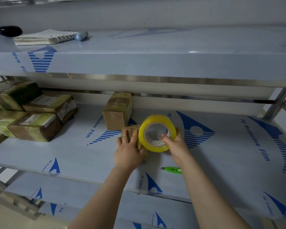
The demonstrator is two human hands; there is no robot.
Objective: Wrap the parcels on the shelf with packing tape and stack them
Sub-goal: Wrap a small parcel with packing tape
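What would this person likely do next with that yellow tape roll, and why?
Probably draw the tape roll round the small parcel: the right hand grips the roll right beside it, while the left hand presses the parcel down on the shelf.

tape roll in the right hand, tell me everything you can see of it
The tape roll is a wide ring of glossy, translucent yellow packing tape on a pale core. It stands on edge, its open side facing the camera, over the middle shelf. The right hand grips it, fingers hooked into the core. Its left edge appears to touch the small cardboard parcel that the left hand rests on. Whether any tape is pulled out cannot be seen.
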